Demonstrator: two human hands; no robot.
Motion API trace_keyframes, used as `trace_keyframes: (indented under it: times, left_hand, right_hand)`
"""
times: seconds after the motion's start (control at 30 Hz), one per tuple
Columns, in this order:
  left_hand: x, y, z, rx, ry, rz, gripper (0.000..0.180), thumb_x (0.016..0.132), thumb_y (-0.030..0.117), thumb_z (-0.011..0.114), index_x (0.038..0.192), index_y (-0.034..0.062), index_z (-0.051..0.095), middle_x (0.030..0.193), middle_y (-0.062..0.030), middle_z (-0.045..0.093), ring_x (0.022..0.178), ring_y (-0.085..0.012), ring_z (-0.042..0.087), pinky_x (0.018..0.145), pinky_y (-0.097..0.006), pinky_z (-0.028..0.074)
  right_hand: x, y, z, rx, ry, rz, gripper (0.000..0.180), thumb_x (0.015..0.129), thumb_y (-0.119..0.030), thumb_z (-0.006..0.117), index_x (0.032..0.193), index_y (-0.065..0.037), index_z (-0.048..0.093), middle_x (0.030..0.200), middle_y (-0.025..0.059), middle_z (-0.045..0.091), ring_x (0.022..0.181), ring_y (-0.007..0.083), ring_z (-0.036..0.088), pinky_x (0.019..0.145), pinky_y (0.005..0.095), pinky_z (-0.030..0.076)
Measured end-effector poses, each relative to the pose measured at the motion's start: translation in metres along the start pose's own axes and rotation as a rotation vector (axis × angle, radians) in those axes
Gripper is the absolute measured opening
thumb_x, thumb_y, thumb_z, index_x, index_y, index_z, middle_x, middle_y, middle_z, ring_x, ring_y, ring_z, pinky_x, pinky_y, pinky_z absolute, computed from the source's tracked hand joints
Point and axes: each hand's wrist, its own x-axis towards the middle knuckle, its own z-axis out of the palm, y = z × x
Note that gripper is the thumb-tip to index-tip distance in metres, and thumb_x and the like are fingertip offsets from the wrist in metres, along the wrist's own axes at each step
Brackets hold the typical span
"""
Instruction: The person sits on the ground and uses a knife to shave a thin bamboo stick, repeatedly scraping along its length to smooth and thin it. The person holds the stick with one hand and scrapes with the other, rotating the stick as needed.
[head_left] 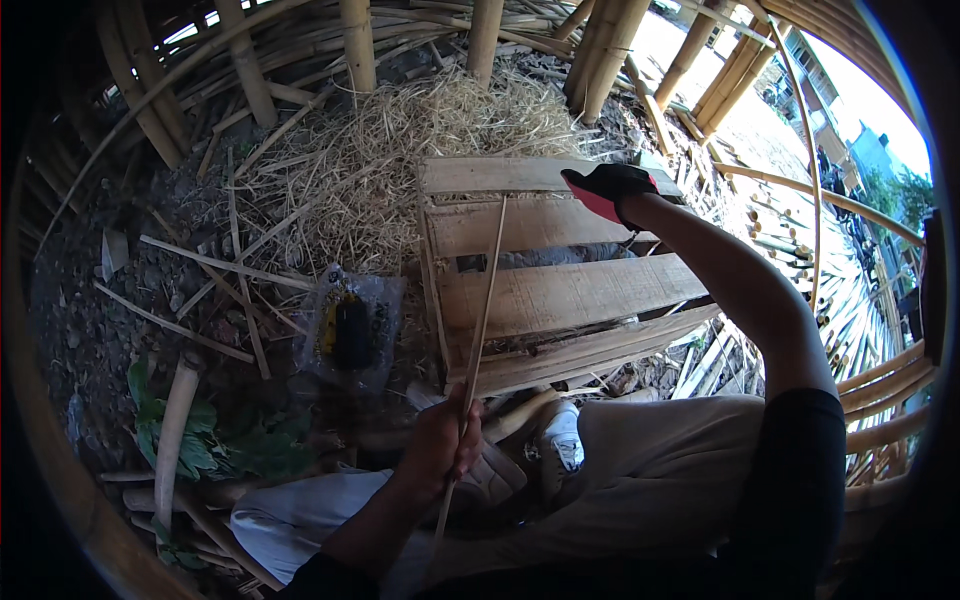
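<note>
My left hand [440, 448], bare, is closed around a long thin bamboo strip [487, 285]. The strip rises at a slant, its upper end crossing in front of a low slatted wooden platform [560, 295]. Over the platform's far right part is my right hand [612, 190], covered by what looks like a black and red glove. Its fingers cannot be made out, nor whether anything is in them. Left of the platform, a clear plastic bag [385, 310] with a dark and yellow object inside lies on the ground.
Dry straw shavings [370, 160] are heaped behind the platform, before upright bamboo posts [357, 45]. Loose strips [175, 320] and green leaves [195, 430] lie at left. Many cut bamboo pieces [800, 240] spread at right. My bent legs [660, 460] are close below the platform.
</note>
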Motion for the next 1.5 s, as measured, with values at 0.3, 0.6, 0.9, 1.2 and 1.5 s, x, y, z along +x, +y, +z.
trace_keyframes:
  times: [0.3,0.6,0.9,1.2,1.5]
  left_hand:
    - [0.008,0.001,-0.005,-0.039,-0.033,-0.015,0.051,0.108,0.058,0.036,0.093,0.0108,0.049,0.049,0.0014,0.037,0.035,-0.0103,0.036,0.037,-0.026,0.031]
    - [0.001,0.006,-0.002,-0.082,-0.011,-0.055,0.050,0.109,0.056,0.037,0.092,0.0101,0.049,0.050,0.0014,0.038,0.035,-0.0101,0.038,0.037,-0.026,0.033]
    - [0.001,0.006,0.005,-0.084,0.027,0.010,0.046,0.111,0.050,0.037,0.094,0.0090,0.052,0.051,0.0009,0.040,0.036,-0.0098,0.038,0.038,-0.026,0.032]
    - [-0.004,0.008,0.006,-0.003,0.071,-0.001,0.046,0.111,0.049,0.036,0.093,0.0091,0.052,0.051,0.0009,0.042,0.036,-0.0094,0.039,0.037,-0.026,0.032]
    - [-0.008,0.002,0.007,0.070,0.099,0.028,0.047,0.111,0.051,0.037,0.095,0.0087,0.054,0.053,0.0016,0.043,0.038,-0.0085,0.041,0.038,-0.026,0.032]
  right_hand:
    - [-0.090,-0.050,-0.057,0.183,-0.098,-0.149,0.070,0.102,-0.068,0.040,0.098,-0.007,0.075,0.089,0.0166,0.071,0.083,0.0321,0.069,0.086,0.0437,0.053]
    - [-0.184,-0.117,-0.001,0.024,-0.294,-0.569,0.055,0.108,-0.049,0.030,0.114,-0.015,0.074,0.079,0.0184,0.071,0.077,0.0406,0.070,0.070,0.0504,0.055]
    - [-0.174,-0.119,0.006,-0.037,-0.188,-0.556,0.058,0.107,-0.048,0.030,0.097,-0.011,0.074,0.078,0.0173,0.072,0.075,0.0384,0.071,0.072,0.0491,0.056]
    - [-0.179,-0.122,-0.017,0.019,-0.366,-0.373,0.059,0.105,-0.048,0.030,0.101,-0.010,0.075,0.094,0.0220,0.073,0.095,0.0401,0.070,0.087,0.0510,0.054]
    - [-0.137,-0.110,-0.025,-0.063,-0.206,-0.421,0.054,0.104,-0.046,0.033,0.110,-0.010,0.072,0.108,0.0201,0.073,0.101,0.0404,0.070,0.089,0.0497,0.055]
